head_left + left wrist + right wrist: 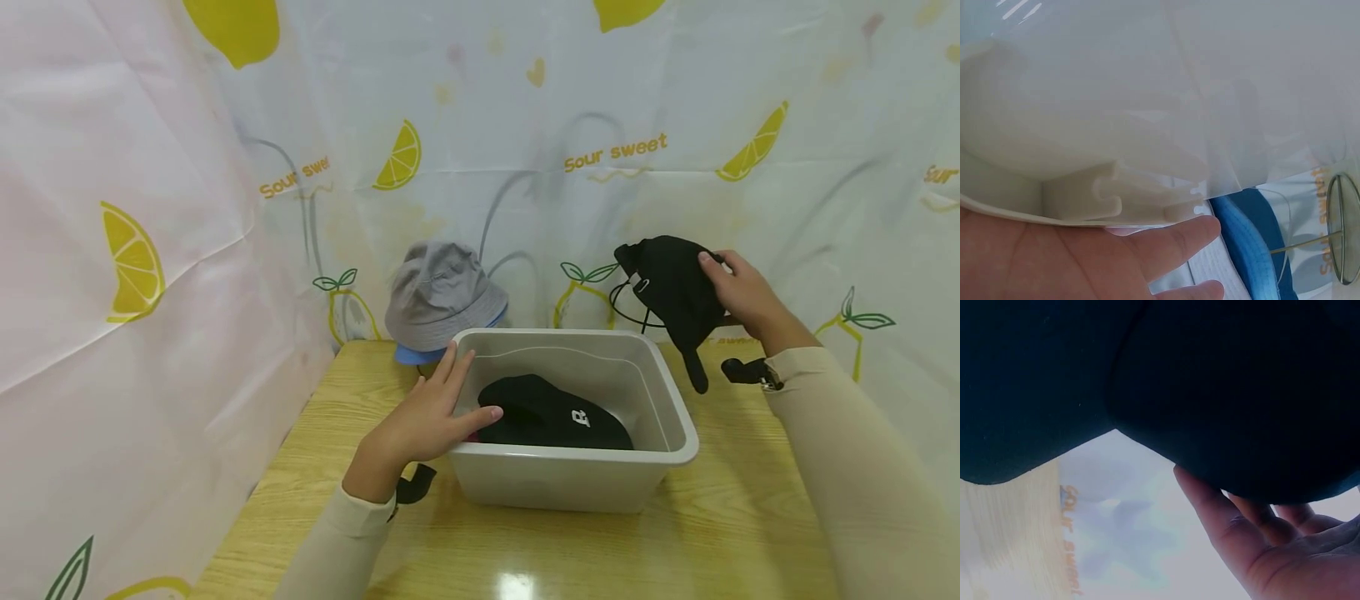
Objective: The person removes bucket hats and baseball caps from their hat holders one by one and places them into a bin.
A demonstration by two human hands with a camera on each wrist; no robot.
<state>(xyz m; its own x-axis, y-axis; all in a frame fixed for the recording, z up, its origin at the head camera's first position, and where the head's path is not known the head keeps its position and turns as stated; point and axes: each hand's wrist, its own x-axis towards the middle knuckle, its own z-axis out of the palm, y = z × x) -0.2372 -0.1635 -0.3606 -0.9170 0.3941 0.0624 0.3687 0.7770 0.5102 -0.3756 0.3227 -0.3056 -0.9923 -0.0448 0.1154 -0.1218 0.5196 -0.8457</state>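
In the head view, my right hand [746, 296] holds a black cap [671, 287] by its right side, above the table behind the bin's right corner. The cap's brim hangs down. The right wrist view shows the fingers [1222, 519] against the cap's dark edge [1260, 481]. My left hand [420, 421] rests on the left rim of a light grey plastic bin [555, 479], its fingers fairly straight and the thumb over the inside. Another black cap [540, 417] with a white letter lies in the bin; a bit of something red shows beside the thumb.
A grey bucket hat [442, 292] with a blue underside stands behind the bin's left corner. Thin black wire loops [626, 304] show beside the held cap. The wooden table [465, 550] meets a lemon-print sheet [480, 183] at the back and left.
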